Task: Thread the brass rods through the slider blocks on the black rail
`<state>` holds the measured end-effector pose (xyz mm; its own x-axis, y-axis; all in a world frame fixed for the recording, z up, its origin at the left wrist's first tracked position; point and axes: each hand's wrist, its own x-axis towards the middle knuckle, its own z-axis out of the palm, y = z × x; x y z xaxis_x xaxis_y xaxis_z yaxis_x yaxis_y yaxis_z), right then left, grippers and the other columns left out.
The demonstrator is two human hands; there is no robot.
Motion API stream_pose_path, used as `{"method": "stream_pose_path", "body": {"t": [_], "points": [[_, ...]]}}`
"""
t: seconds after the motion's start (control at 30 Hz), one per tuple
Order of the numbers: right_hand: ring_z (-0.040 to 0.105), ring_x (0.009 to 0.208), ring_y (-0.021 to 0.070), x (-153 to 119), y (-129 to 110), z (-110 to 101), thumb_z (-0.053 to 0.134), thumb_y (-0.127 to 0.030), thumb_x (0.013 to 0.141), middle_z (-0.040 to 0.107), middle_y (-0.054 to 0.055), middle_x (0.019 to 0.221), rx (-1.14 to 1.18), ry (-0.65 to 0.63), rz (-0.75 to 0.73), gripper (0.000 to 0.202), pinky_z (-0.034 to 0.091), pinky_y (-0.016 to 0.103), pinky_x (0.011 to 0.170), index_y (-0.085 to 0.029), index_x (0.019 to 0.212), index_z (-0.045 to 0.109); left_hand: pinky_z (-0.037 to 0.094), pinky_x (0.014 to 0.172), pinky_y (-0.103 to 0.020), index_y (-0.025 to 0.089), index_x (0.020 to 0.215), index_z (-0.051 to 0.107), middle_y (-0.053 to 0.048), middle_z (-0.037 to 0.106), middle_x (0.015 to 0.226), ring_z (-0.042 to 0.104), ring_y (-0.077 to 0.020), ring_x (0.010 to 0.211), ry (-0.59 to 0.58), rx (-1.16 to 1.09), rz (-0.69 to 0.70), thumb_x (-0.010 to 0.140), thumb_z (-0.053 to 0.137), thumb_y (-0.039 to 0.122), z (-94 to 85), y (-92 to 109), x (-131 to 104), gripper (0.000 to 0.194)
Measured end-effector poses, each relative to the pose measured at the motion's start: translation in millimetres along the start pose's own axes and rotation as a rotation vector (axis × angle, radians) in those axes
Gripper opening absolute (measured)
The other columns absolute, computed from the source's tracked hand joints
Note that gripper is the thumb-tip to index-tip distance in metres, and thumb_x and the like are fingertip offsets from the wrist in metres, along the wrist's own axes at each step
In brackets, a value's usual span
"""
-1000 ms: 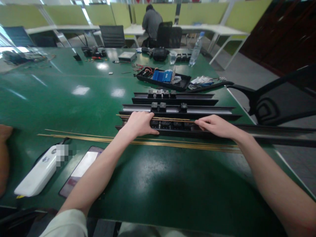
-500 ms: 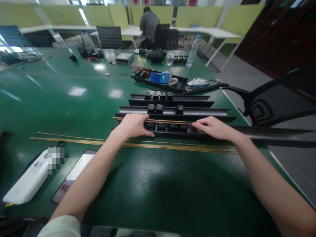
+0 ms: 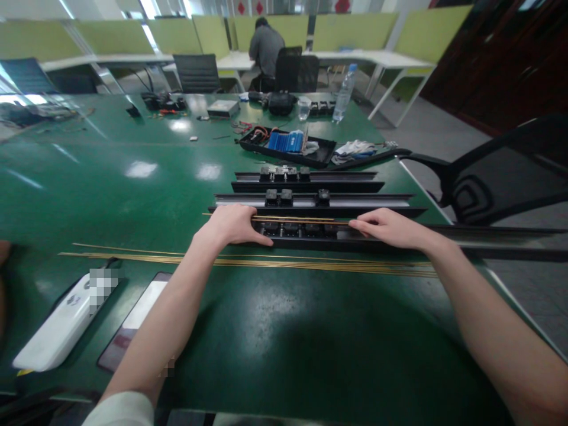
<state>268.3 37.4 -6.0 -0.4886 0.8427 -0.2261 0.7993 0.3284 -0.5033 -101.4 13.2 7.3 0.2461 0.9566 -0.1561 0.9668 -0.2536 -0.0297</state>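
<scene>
Two thin brass-coloured rods (image 3: 302,219) lie lengthwise over the nearest black rail (image 3: 310,242), which holds several small black blocks (image 3: 290,228). My left hand (image 3: 233,225) rests at the rail's left end, over the rods, thumb stretched out to the right; its fingertips are mostly hidden. With fingertips pinched, my right hand (image 3: 384,228) holds the right end of a rod above the rail. More long rods (image 3: 310,264) lie on the green table just in front of the rail.
Behind are two more rails (image 3: 390,201) with blocks, a black tray (image 3: 319,155) with a blue part, gloves (image 3: 355,151) and a bottle (image 3: 345,94). A white device (image 3: 57,325) and a phone (image 3: 118,349) lie front left. A person (image 3: 266,47) sits far back.
My left hand has shifted slightly left along the rail, and my right hand slightly right. The view has tilted a little. Part of a skin-toned shape now shows at the left edge.
</scene>
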Motion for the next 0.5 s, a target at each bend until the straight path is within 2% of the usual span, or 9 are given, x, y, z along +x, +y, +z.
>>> {"method": "stream_pose_path", "body": {"t": [0.2, 0.33, 0.5], "points": [[0.058, 0.067, 0.0209, 6.0, -8.8, 8.0, 0.035, -0.068, 0.097, 0.068, 0.003, 0.071, -0.147, 0.175, -0.024, 0.059, 0.035, 0.032, 0.064, -0.022, 0.071, 0.064, 0.053, 0.078, -0.038, 0.021, 0.097, 0.072, -0.013, 0.076, 0.101, 0.071, -0.034, 0.093, 0.01, 0.037, -0.025, 0.056, 0.06, 0.091, 1.0, 11.4, 1.1, 0.082], [0.058, 0.066, 0.021, 12.1, -18.8, 20.6, 0.04, -0.062, 0.097, 0.068, 0.003, 0.07, -0.167, 0.187, -0.082, 0.052, 0.033, 0.032, 0.063, -0.023, 0.072, 0.063, 0.052, 0.081, -0.041, 0.017, 0.101, 0.073, -0.018, 0.076, 0.104, 0.071, -0.0368, 0.095, 0.019, 0.08, -0.091, 0.059, 0.066, 0.086, 0.3, 25.2, -1.0, 0.081], [0.057, 0.065, 0.0201, 15.5, -25.0, 28.3, 0.037, -0.057, 0.099, 0.064, 0.002, 0.067, -0.126, 0.188, -0.159, 0.051, 0.033, 0.031, 0.064, -0.022, 0.069, 0.058, 0.051, 0.082, -0.04, 0.015, 0.1, 0.074, -0.019, 0.075, 0.105, 0.07, -0.0367, 0.096, 0.016, 0.082, -0.065, 0.061, 0.071, 0.08, -0.6, 33.2, -0.4, 0.075]]}}
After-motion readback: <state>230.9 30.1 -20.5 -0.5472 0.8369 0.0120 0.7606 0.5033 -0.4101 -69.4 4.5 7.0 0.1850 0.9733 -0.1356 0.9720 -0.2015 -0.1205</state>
